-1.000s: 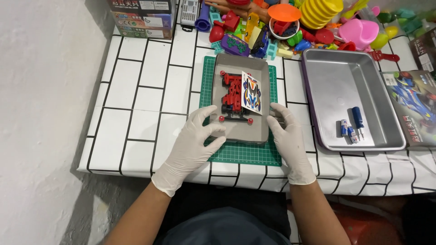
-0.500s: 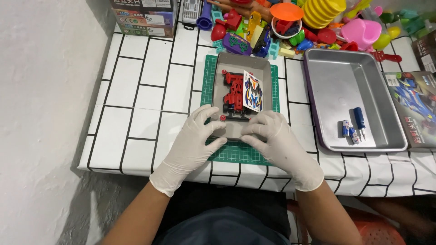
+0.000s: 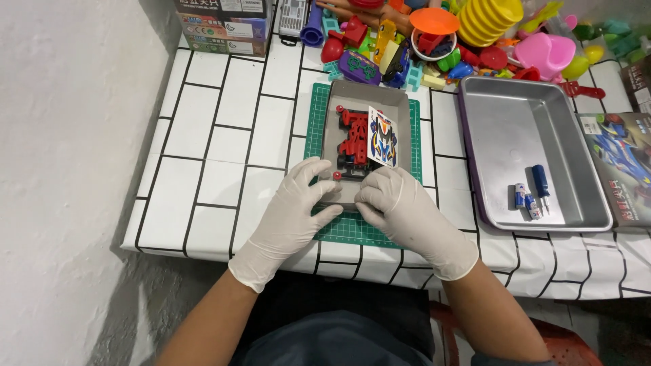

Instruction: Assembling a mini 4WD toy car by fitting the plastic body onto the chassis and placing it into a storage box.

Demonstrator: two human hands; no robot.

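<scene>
Right now my desk (image 3: 224, 135), tiled white with dark grout lines, fills most of what I see below me, with a white wall along its left side. Across its far edge runs a heap of bright plastic toys (image 3: 434, 41), next to some printed cardboard boxes (image 3: 224, 27) in the corner. To my right sits a big metal tray (image 3: 542, 129) with a purple rim; a small blue-handled screwdriver (image 3: 540, 184) and two little batteries (image 3: 525, 200) lie near its front wall. A model car box (image 3: 620, 166) with a racing-car picture lies just beyond that tray, touching its right side. Straight ahead lies a green cutting mat (image 3: 352, 230), and on it rests a shallow grey tray (image 3: 369, 98) holding red plastic car parts (image 3: 354, 139) and a sticker sheet (image 3: 382, 137) beside them. Both hands wear white gloves. My left hand (image 3: 288, 217) rests on the near left corner of the grey tray, fingers curled loosely with the tips against its edge, near a small red wheel (image 3: 336, 175). My right hand (image 3: 407, 213) sits just beside it, over the near right corner, fingers bent down onto the rim; I cannot tell whether either hand pinches any small piece.
</scene>
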